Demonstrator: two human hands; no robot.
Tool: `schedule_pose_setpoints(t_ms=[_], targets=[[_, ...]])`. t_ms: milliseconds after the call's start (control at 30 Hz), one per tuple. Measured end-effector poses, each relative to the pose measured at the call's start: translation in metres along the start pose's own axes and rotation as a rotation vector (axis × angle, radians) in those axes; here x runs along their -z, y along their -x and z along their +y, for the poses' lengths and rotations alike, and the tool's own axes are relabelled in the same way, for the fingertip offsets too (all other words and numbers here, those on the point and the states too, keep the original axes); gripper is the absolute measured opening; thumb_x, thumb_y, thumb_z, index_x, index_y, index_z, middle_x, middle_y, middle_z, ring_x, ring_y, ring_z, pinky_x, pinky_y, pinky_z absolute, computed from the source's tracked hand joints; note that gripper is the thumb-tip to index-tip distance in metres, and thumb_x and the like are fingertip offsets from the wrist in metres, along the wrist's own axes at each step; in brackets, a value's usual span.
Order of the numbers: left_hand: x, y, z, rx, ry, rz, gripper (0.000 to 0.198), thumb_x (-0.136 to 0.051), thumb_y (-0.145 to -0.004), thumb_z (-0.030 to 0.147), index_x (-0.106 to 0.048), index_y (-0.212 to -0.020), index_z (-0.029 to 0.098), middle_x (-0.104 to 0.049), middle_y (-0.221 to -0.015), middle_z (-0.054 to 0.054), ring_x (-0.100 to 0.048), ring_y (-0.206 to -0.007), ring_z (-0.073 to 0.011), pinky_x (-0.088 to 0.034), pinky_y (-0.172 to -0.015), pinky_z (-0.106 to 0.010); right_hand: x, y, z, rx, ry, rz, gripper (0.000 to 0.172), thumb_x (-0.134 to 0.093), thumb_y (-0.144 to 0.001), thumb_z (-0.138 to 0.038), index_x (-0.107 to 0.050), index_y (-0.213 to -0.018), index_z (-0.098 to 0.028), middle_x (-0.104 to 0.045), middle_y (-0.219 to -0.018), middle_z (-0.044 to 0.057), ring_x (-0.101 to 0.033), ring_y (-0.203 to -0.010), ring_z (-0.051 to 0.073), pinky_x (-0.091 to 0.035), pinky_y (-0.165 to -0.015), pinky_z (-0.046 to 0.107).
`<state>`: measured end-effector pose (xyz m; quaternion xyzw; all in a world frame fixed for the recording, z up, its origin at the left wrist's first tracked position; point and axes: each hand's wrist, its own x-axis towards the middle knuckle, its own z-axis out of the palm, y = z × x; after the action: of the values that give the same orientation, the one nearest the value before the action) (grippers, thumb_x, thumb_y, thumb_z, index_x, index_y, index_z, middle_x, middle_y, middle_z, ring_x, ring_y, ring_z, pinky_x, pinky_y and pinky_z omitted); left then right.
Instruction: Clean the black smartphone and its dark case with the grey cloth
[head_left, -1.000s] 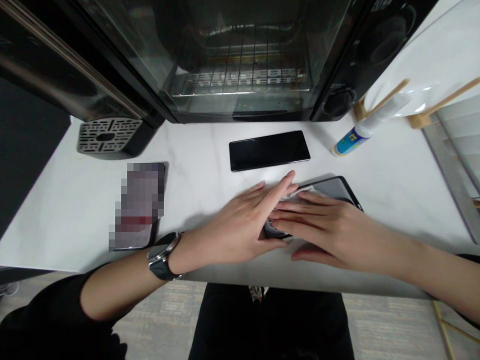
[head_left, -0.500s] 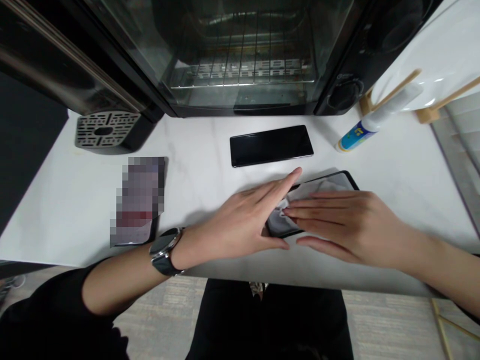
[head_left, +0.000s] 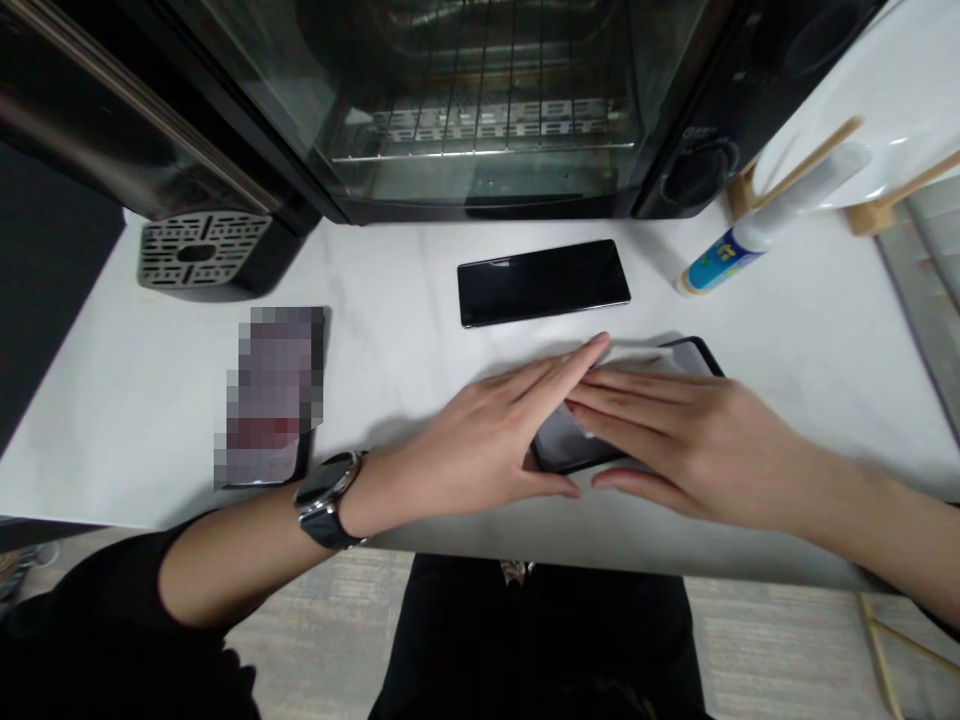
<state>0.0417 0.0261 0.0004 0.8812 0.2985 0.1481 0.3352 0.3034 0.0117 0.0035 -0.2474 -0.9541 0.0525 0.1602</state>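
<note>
A dark-edged phone (head_left: 556,449) lies screen up near the counter's front edge, partly covered by both hands. My left hand (head_left: 480,450) spans its left end, fingers stretched along the far side and thumb apart on the near side. With fingers together and nearly flat, my right hand (head_left: 697,440) presses a thin white wipe (head_left: 637,354) onto the screen. Part of that wipe shows beyond the fingers at the phone's far edge; the rest is hidden under them. The right fingertips lie close beside the left index finger.
Behind the hands lies a second black phone (head_left: 544,283). A third phone (head_left: 274,400), its screen pixelated, is at the left. A toaster oven (head_left: 487,210) stands at the back, a machine with a drip tray (head_left: 202,252) left of it. A blue-and-white bottle (head_left: 720,262) stands right, near a white plate (head_left: 900,120).
My right fingers have shifted slightly away from me across the screen, and the wipe now reaches the phone's far edge. My left hand stays in place. The view has tilted a little.
</note>
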Motion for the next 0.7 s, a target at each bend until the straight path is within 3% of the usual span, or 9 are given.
schedule_pose_setpoints(t_ms=[100,233,367,433,500,600,633,700], targets=[[-0.001,-0.001,0.000,0.004,0.018,-0.009,0.130,-0.088,-0.083,0.048,0.007,-0.171,0.032,-0.024,-0.178,-0.010,-0.034,-0.161,-0.0251,-0.038,-0.130,-0.040,-0.004,-0.002,-0.006,0.096,-0.134,-0.136,0.070,-0.061,-0.102,-0.054,-0.054,-0.152,-0.004,-0.058,-0.156,0.018,-0.052,-0.149,0.034,-0.044,-0.125,0.053],[-0.003,-0.002,-0.001,-0.018,-0.041,0.005,0.128,-0.086,-0.085,0.048,0.008,-0.171,0.030,-0.029,-0.175,-0.013,-0.034,-0.160,-0.0287,-0.030,-0.133,-0.049,-0.003,-0.004,-0.008,0.092,-0.263,-0.083,0.047,-0.060,-0.106,-0.041,-0.063,-0.144,-0.013,-0.068,-0.148,0.007,-0.065,-0.137,0.022,-0.041,-0.129,0.043],[-0.003,-0.002,-0.002,0.033,-0.133,0.085,0.123,-0.086,-0.085,0.049,-0.003,-0.172,0.022,-0.054,-0.155,-0.014,-0.047,-0.142,-0.0315,-0.039,-0.123,-0.049,0.001,-0.002,-0.004,0.056,-0.189,0.059,0.034,-0.065,-0.102,-0.023,-0.069,-0.134,-0.012,-0.077,-0.134,0.005,-0.071,-0.128,0.021,-0.053,-0.119,0.038],[-0.003,-0.001,-0.003,0.046,-0.163,0.100,0.123,-0.086,-0.084,0.051,-0.006,-0.172,0.019,-0.057,-0.149,-0.014,-0.049,-0.135,-0.0304,-0.041,-0.119,-0.046,0.006,0.001,-0.002,0.046,-0.153,0.155,0.031,-0.067,-0.098,-0.014,-0.071,-0.128,-0.010,-0.078,-0.132,0.008,-0.072,-0.126,0.021,-0.058,-0.111,0.035],[-0.002,0.000,-0.003,0.042,-0.175,0.091,0.125,-0.087,-0.082,0.052,-0.005,-0.171,0.017,-0.057,-0.149,-0.014,-0.048,-0.133,-0.0297,-0.040,-0.118,-0.044,0.010,0.004,-0.001,0.020,-0.129,0.231,0.026,-0.068,-0.095,-0.011,-0.073,-0.120,-0.012,-0.081,-0.123,0.009,-0.077,-0.110,0.019,-0.063,-0.095,0.030],[-0.002,0.000,-0.002,0.039,-0.190,0.081,0.126,-0.087,-0.082,0.052,-0.006,-0.171,0.017,-0.057,-0.150,-0.014,-0.048,-0.134,-0.0296,-0.039,-0.118,-0.044,0.013,0.004,0.001,-0.021,-0.097,0.221,0.020,-0.068,-0.097,-0.019,-0.074,-0.115,-0.014,-0.082,-0.104,0.007,-0.075,-0.084,0.017,-0.061,-0.073,0.029],[-0.003,0.000,-0.002,0.039,-0.190,0.082,0.125,-0.087,-0.083,0.052,-0.006,-0.171,0.017,-0.057,-0.150,-0.014,-0.048,-0.134,-0.0295,-0.039,-0.118,-0.044,0.012,0.002,0.001,-0.016,-0.095,0.189,0.022,-0.067,-0.099,-0.024,-0.074,-0.117,-0.014,-0.081,-0.104,0.008,-0.075,-0.087,0.019,-0.061,-0.074,0.032],[-0.003,-0.001,-0.002,0.031,-0.178,0.090,0.124,-0.086,-0.083,0.052,-0.006,-0.171,0.018,-0.058,-0.149,-0.013,-0.049,-0.133,-0.0289,-0.039,-0.118,-0.043,0.007,-0.001,0.001,0.031,-0.127,0.091,0.034,-0.067,-0.101,-0.038,-0.073,-0.123,-0.012,-0.079,-0.115,0.011,-0.072,-0.108,0.026,-0.062,-0.091,0.040]])
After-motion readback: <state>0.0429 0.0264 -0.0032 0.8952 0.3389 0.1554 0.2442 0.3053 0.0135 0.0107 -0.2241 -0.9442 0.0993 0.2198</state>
